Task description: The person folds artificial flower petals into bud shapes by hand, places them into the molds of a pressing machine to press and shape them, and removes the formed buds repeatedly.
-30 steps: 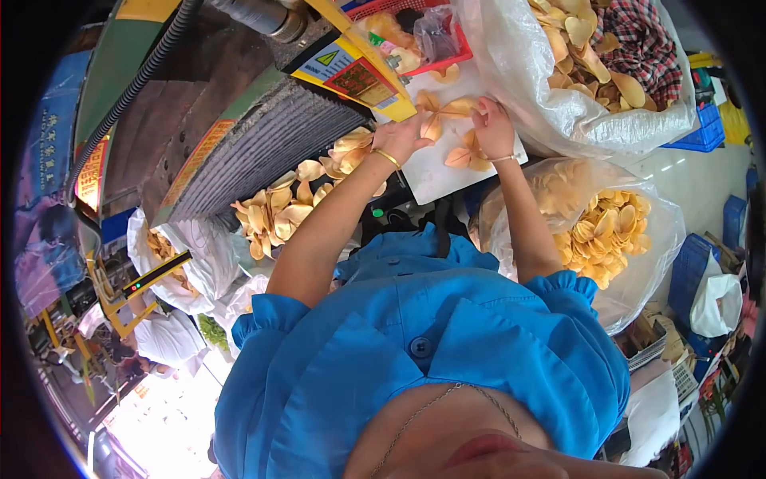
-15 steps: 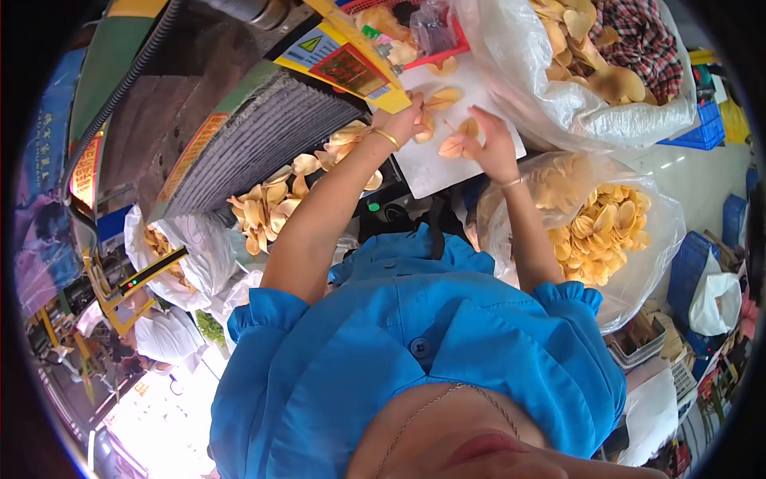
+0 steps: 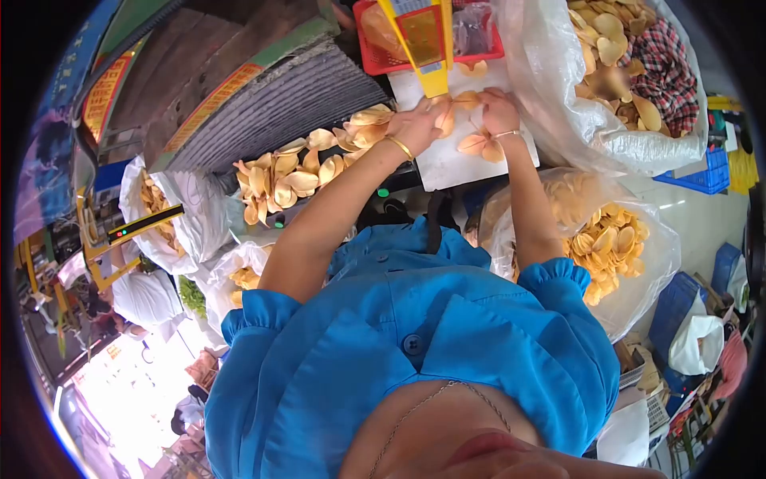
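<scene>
My left hand (image 3: pixel 416 126) lies with its fingers spread on the white board (image 3: pixel 435 172), against a thin tan petal-shaped piece (image 3: pixel 445 122). My right hand (image 3: pixel 499 113) reaches over the board with fingers stretched out, its fingertips at the edge of another tan piece (image 3: pixel 466 100). A few more petal-shaped pieces (image 3: pixel 481 147) lie just below that hand, one of them partly behind its wrist. The tip of a yellow machine arm (image 3: pixel 434 83) comes down between my hands, right above the pieces. What sits directly beneath the tip is hidden.
Left of the board, several tan pieces (image 3: pixel 297 180) are heaped beside a grey ridged panel (image 3: pixel 271 104). A red basket (image 3: pixel 375 60) stands behind. On the right are a large white sack (image 3: pixel 542 88) and a clear bag (image 3: pixel 658 279) of such pieces.
My right hand has moved up and its fingers have come to the piece near the yellow tip. My left hand has spread out over its piece. The whole view has shifted slightly.
</scene>
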### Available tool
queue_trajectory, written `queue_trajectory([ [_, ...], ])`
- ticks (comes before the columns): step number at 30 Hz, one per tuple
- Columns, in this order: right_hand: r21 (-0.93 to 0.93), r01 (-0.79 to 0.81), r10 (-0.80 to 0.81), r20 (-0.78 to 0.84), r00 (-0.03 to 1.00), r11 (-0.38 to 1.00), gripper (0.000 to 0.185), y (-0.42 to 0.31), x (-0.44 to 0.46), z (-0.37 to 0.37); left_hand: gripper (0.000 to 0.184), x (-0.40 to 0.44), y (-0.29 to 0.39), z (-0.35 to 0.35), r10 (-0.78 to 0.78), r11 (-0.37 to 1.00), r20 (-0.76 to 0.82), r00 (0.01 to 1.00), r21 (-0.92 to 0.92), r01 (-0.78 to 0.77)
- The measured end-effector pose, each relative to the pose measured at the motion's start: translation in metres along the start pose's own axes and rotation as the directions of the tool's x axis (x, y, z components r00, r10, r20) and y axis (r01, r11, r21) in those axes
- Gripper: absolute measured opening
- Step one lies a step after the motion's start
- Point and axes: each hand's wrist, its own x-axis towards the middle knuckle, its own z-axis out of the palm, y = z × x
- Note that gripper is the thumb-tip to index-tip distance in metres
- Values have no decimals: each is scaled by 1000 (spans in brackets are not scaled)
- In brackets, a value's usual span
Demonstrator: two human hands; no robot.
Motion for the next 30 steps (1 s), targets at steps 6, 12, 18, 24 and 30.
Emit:
queue_trajectory([
  [6, -195, 2, 16, 87, 996, 981, 38, -13, 4, 10, 50, 3, -6, -13, -30, 998, 189, 982, 55, 20],
  [12, -253, 146, -145, 22, 989, 956, 40, -29, 17, -16, 49, 22, -10, -3, 11, 994, 39, 999, -112, -6],
  [18, -409, 167, -83, 216, 973, 897, 48, -63, 7, -14, 46, 8, -14, 23, 23, 982, -168, 986, -181, -54],
  [24, -150, 117, -66, 313, 948, 982, 56, -33, 8, -1, 47, 20, -16, 1, 65, 995, 172, 983, -85, -50],
  [30, -57, 105, -84, 298, 951, 993, 62, -30, 5, 1, 44, 14, -23, 18, -71, 993, 36, 997, -94, 74],
])
